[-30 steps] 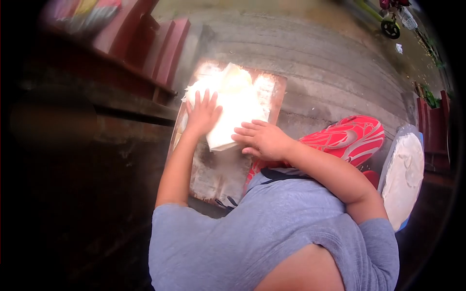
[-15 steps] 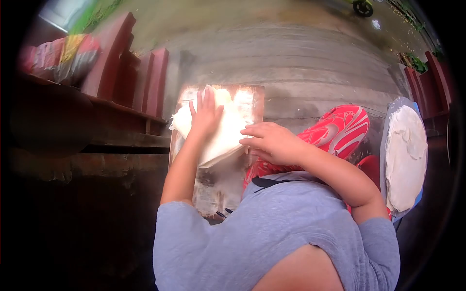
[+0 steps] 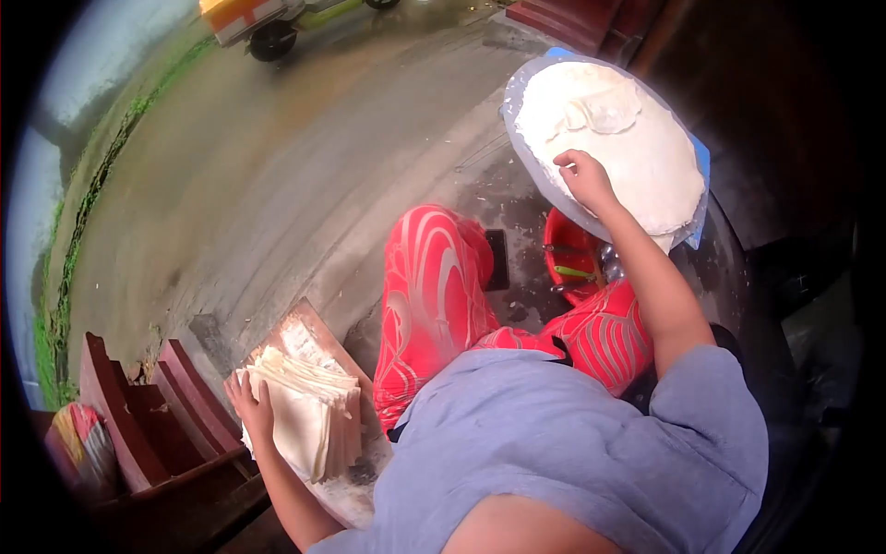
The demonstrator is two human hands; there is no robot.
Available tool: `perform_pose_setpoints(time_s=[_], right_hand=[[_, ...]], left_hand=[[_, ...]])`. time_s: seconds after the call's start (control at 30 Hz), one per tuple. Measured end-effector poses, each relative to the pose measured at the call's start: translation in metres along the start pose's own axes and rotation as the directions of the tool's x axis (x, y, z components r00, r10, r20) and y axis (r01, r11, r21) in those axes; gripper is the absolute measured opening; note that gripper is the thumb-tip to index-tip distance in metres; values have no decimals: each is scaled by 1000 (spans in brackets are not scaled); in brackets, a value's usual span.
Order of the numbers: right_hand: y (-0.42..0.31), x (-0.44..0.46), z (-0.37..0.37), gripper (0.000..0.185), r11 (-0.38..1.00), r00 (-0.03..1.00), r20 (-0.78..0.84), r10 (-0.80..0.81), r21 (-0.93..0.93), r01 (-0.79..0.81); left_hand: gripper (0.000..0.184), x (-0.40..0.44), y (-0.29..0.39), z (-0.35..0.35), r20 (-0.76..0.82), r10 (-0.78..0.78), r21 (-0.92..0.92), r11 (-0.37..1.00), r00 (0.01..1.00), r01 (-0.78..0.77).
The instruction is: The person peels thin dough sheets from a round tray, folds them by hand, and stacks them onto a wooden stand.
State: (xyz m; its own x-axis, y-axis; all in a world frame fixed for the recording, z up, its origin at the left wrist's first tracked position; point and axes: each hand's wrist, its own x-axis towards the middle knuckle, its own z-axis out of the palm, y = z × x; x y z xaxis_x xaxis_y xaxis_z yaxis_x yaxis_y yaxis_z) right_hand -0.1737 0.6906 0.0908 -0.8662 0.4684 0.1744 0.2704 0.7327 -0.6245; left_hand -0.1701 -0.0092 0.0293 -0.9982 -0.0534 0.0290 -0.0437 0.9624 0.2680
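My left hand [image 3: 249, 406] lies with fingers spread on the left edge of a stack of thin, pale, floppy sheets [image 3: 309, 406]. The sheets fan out unevenly on a wooden board [image 3: 337, 346] dusted with white. My right hand [image 3: 587, 180] is over the near left part of a broad white mass [image 3: 637, 157], which looks doughy or floury, on a grey-lined tray [image 3: 531, 152]. Its fingers are curled in a pinch; whether anything is between them is hidden. A thin, wrinkled flap [image 3: 609, 111] lies on top of the mass.
A red basin [image 3: 570, 249] holding a green-handled utensil [image 3: 577, 274] stands below the tray. A dark flat object [image 3: 497, 258] lies by my knee. Dark red wooden pieces [image 3: 138, 420] stand at left. A vehicle with an orange-yellow box [image 3: 242, 17] is on the wet road.
My view has turned right. My right hand has left the sheets and moved over to the white mass. My left hand has slid to the stack's left edge. More of the vehicle shows.
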Motion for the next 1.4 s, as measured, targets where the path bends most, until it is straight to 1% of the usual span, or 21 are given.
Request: perform_pose_setpoints(time_s=[0.1,0.2,0.23,0.27,0.3,0.4,0.47,0.6,0.73,0.93,1.0,1.03,1.07,1.1,1.13,1.17,1.2,1.27,1.33,1.37,1.4], right_hand=[[76,20,0,18,992,993,-25,112,-53,-113],[103,46,-7,21,972,968,-126,216,-63,-225],[100,56,-6,23,880,889,-127,439,259,-398],[101,66,-10,27,666,775,-53,629,551,-503],[110,75,-15,27,660,768,-63,637,559,-502],[161,110,-21,37,634,715,-112,690,571,-522],[215,134,-23,43,725,656,-333,677,454,-518],[237,159,-63,58,755,660,-376,650,416,-506],[270,199,-75,73,732,635,-395,664,520,-441],[298,247,-91,79,703,621,-331,710,372,-606],[314,258,-102,75,692,695,-46,717,162,-703],[300,254,-107,61,695,694,-67,717,145,-704],[286,247,-111,61,690,690,-59,721,142,-709],[272,238,-115,50,624,718,25,695,475,-620],[262,229,-121,40,459,760,86,645,751,-475],[250,218,-130,30,346,793,121,597,853,-390],[239,203,-138,30,343,793,124,597,854,-392],[221,168,-152,31,377,864,-13,503,903,-206],[210,123,-162,33,362,862,-60,503,920,-147],[204,100,-166,34,348,860,-97,501,932,-97],[199,77,-170,35,337,870,-128,476,940,-46]], left_hand=[[33,14,34,-9,-87,49,-181,981,995,-64],[29,24,105,-25,-107,136,-419,892,985,-169],[28,25,127,-29,-141,235,-362,892,962,-271],[28,23,155,-36,-146,285,-351,880,947,-319],[27,21,176,-40,-151,334,-366,856,930,-367],[25,14,229,-43,-156,430,-426,783,889,-454],[27,11,251,-38,-139,447,-473,753,883,-456],[30,19,281,-18,-115,438,-490,755,891,-435],[30,39,323,-12,-109,449,-480,758,887,-442],[28,72,402,-9,-81,530,-522,699,844,-489],[29,80,438,-7,-80,630,-562,611,772,-557],[28,82,461,-6,-63,655,-630,559,753,-539],[26,80,486,-5,-45,678,-693,507,734,-512],[23,76,511,-6,57,666,-787,488,743,-377],[21,70,535,-4,155,658,-857,461,737,-232],[21,63,558,4,307,631,-922,382,712,59],[25,56,579,15,447,621,-894,283,644,347],[34,40,620,47,689,595,-609,165,414,776],[57,28,647,100,694,707,-207,20,132,978],[57,24,659,117,690,713,-205,27,125,978],[67,19,670,132,728,679,-68,-69,97,995]])
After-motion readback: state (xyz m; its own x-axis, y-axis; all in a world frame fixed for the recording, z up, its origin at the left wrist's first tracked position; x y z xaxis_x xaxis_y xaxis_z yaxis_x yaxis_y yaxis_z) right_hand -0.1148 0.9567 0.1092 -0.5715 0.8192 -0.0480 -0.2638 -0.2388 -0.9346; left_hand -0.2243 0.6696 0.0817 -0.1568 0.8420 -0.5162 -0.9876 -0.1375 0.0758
